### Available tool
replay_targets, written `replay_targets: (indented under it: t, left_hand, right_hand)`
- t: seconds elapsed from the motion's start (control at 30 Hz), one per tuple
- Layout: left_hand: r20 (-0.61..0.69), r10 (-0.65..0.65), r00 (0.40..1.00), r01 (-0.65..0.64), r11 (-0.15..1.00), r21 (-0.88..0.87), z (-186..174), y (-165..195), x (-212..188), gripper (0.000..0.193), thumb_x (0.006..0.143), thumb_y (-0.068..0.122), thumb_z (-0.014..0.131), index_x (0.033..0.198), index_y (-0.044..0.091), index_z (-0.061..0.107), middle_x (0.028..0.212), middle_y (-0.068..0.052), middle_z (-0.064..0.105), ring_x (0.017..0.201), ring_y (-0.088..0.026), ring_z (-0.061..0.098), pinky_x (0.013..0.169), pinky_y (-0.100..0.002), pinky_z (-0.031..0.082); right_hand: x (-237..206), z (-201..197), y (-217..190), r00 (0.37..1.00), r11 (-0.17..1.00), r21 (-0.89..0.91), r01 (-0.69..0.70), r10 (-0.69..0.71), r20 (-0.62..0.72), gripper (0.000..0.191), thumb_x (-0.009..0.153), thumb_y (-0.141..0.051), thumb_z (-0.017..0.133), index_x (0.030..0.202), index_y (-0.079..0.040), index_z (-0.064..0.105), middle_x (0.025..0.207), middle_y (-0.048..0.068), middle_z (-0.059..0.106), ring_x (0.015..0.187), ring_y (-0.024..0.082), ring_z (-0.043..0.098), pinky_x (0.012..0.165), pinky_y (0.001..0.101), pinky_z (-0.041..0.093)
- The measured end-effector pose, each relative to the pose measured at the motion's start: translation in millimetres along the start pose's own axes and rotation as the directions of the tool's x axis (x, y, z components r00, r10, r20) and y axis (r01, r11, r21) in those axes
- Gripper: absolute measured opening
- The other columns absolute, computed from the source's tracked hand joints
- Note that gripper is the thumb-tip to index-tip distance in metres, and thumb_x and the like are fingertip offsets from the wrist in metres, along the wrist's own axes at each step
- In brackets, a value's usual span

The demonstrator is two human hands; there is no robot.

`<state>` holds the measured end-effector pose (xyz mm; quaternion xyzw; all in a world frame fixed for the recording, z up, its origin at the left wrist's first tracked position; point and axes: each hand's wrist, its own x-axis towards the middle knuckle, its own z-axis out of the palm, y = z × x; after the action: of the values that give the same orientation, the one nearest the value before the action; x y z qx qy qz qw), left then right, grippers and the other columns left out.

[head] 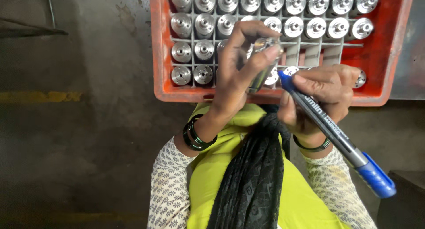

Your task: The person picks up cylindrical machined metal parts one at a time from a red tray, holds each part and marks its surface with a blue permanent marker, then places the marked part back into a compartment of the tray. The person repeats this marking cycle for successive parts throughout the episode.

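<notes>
Left hand: raised over the near edge of the crate, fingers curled and pinching a small polished steel cylinder. The cylinder is held tilted, its top end between thumb and fingertips, its lower end just above the crate's front wall. Dark bangles circle the wrist.

Right hand: closed around a grey-barrelled marker pen with blue cap and blue end, held like a writing tool. The blue tip points up and to the left and sits right at the lower side of the steel cylinder; whether it touches cannot be told. The blue rear end projects toward the lower right, past the wrist, which carries a thin dark bangle.

Orange plastic crate with a grey grid divider: occupies the upper middle of the view, resting in front of the person's lap. Its compartments hold machined round steel parts with stepped tops, one per cell, standing upright in rows. A few cells in the third row on the right are vacant.

Person: seated, patterned white sleeves, yellow-green garment, a black scarf hanging down the front.

Grey concrete floor: stained, with a worn yellow painted line on the left.
</notes>
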<state>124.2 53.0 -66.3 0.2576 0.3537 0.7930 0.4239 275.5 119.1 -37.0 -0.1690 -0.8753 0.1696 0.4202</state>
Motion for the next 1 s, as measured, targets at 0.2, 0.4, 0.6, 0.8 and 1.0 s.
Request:
replay_targets:
  t: [0.2,0.4,0.6,0.8,1.0]
  left_hand:
    - [-0.052,0.060,0.997,-0.056,0.996,0.068,2.1,-7.4,6.2,0.027,0.104,0.030,0.068,0.114,0.005,0.064,0.091,-0.002,0.063,0.075,-0.005,0.057,0.068,-0.021,0.049]
    - [-0.010,0.047,0.999,-0.047,0.999,0.014,-1.9,-12.8,5.0,0.030,0.106,0.035,0.063,0.115,0.007,0.061,0.097,-0.003,0.065,0.083,-0.008,0.062,0.074,-0.026,0.056]
    - [-0.040,0.089,0.995,-0.088,0.996,0.013,-4.1,-18.6,8.8,0.034,0.111,0.038,0.059,0.118,0.005,0.057,0.100,-0.008,0.064,0.087,-0.012,0.066,0.081,-0.030,0.062]
    - [-0.011,-0.028,1.000,0.026,0.984,-0.177,-11.5,-21.2,5.4,0.034,0.113,0.037,0.058,0.113,0.004,0.053,0.096,-0.014,0.067,0.084,-0.018,0.072,0.076,-0.032,0.061]
    - [0.056,0.066,0.996,-0.076,0.978,0.195,-9.0,-5.0,1.5,0.031,0.108,0.028,0.066,0.122,0.005,0.050,0.112,-0.013,0.061,0.100,-0.017,0.063,0.093,-0.033,0.058]
  right_hand:
    - [-12.2,16.4,1.9,0.995,0.995,0.004,0.101,-0.101,0.027,0.023,0.097,-0.027,0.071,0.105,-0.010,0.058,0.083,0.005,0.065,0.076,0.020,0.052,0.086,0.0388,0.036]
    - [-7.0,3.7,-3.0,0.999,1.000,-0.022,-0.009,0.009,0.038,0.021,0.105,-0.025,0.068,0.112,-0.009,0.057,0.092,0.005,0.067,0.082,0.020,0.052,0.090,0.0380,0.034]
    - [-10.9,11.7,-2.3,0.995,0.997,-0.014,0.081,-0.080,0.064,0.025,0.097,-0.026,0.071,0.107,-0.007,0.057,0.085,0.003,0.067,0.078,0.019,0.051,0.087,0.0392,0.035]
    - [-14.1,13.8,8.2,0.998,0.998,-0.021,0.063,-0.063,-0.006,0.017,0.097,-0.019,0.069,0.104,-0.008,0.058,0.078,0.004,0.055,0.076,0.021,0.048,0.082,0.0414,0.039]
    - [-25.2,15.2,22.9,0.988,0.978,0.205,0.022,0.010,-0.153,0.024,0.092,-0.016,0.072,0.110,-0.008,0.059,0.082,0.005,0.060,0.073,0.018,0.050,0.075,0.0337,0.041]
